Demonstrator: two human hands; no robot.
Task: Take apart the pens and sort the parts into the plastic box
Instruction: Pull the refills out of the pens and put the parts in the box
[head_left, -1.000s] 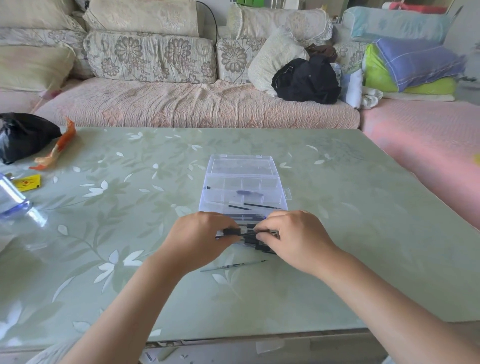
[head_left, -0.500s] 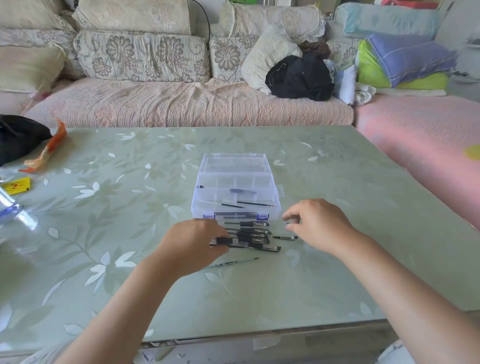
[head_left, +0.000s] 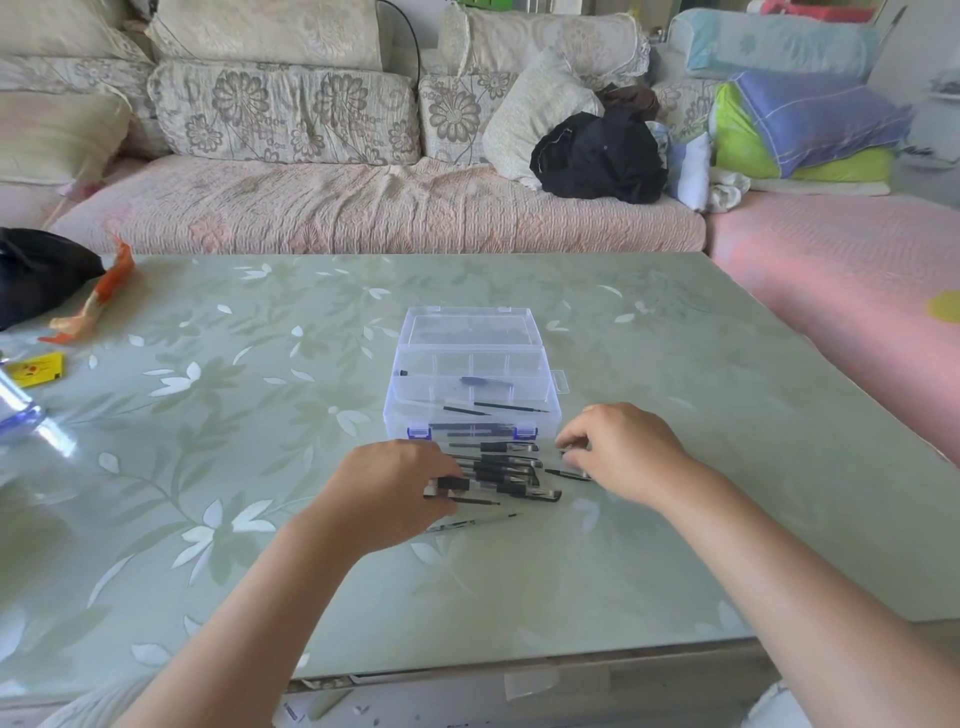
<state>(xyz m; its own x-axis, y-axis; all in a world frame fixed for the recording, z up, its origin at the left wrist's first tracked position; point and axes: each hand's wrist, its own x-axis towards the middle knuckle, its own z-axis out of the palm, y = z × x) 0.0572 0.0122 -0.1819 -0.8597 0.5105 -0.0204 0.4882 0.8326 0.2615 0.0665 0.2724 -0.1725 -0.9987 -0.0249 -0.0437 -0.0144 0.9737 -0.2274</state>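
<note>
Pens (head_left: 511, 462) lie in a loose heap on the green table (head_left: 208, 467), right against the near side of the plastic box (head_left: 470, 358). Far to the left sit a black bag (head_left: 36, 270), an orange wrapper (head_left: 98, 296) and a yellow card (head_left: 39, 369). The left hand (head_left: 389, 493) covers the heap's left end, fingers curled round the nearest pen (head_left: 519, 492). A thin refill (head_left: 470, 522) lies loose just nearer. The box stands open, with a few refills inside. The right hand (head_left: 623, 452), just right of the heap, has bent fingers, thumb and forefinger pinching a small dark piece (head_left: 569, 453) I can't make out.
</note>
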